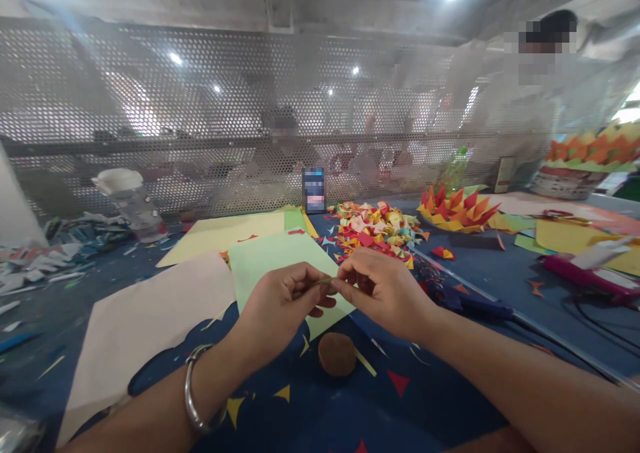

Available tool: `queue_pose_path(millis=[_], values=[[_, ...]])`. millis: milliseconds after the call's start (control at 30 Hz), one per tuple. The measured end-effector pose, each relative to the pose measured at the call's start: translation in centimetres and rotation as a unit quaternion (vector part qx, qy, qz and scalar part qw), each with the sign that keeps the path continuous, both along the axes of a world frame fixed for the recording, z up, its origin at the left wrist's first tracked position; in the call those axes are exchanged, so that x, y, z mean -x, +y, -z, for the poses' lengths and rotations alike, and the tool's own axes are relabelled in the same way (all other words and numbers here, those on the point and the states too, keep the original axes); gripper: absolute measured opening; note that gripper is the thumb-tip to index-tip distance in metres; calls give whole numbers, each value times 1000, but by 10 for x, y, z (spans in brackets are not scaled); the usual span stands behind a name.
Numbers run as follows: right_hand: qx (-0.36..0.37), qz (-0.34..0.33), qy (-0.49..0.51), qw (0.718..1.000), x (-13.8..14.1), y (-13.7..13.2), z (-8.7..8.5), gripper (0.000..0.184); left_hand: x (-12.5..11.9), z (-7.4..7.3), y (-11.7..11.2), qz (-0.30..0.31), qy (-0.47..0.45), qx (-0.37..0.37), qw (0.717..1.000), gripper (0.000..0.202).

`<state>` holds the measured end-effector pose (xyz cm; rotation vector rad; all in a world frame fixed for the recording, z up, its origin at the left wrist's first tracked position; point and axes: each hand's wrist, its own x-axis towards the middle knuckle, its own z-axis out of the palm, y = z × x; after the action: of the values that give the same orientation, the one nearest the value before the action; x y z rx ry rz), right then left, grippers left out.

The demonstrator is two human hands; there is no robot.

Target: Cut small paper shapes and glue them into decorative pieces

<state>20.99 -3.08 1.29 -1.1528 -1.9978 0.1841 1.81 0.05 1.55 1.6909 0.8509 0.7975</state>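
Observation:
My left hand [283, 303] and my right hand [387, 293] meet above the table, fingertips pinched together. Between them runs a thin greenish strip [324, 281], probably paper, mostly covered by the fingers. Under both hands lies a pale green paper sheet [280, 256]. Just below the hands, a brown rounded lump [337, 354] sits on the dark blue table surface; its material is unclear. Around it are a narrow yellow strip [367, 363], a red paper scrap [399, 382] and a yellow scrap [283, 393].
Pinkish paper [150, 306] lies at left. Beyond my hands is a pile of colourful folded paper pieces [375, 226], with a phone [314, 190] upright behind. A glue gun [470, 303] lies right, near a red-orange paper ring [455, 210]. A perforated metal screen [215, 106] stands behind.

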Motion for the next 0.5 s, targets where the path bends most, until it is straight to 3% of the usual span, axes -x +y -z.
queue_pose_path(millis=[367,500], values=[[23,-39,41,998,2,0,-2,14,1,0,-1,5,3,-60,998,12],[26,-52,38,998,1,-1,-1,16,3,-1,-3,-4,52,-94,994,12]])
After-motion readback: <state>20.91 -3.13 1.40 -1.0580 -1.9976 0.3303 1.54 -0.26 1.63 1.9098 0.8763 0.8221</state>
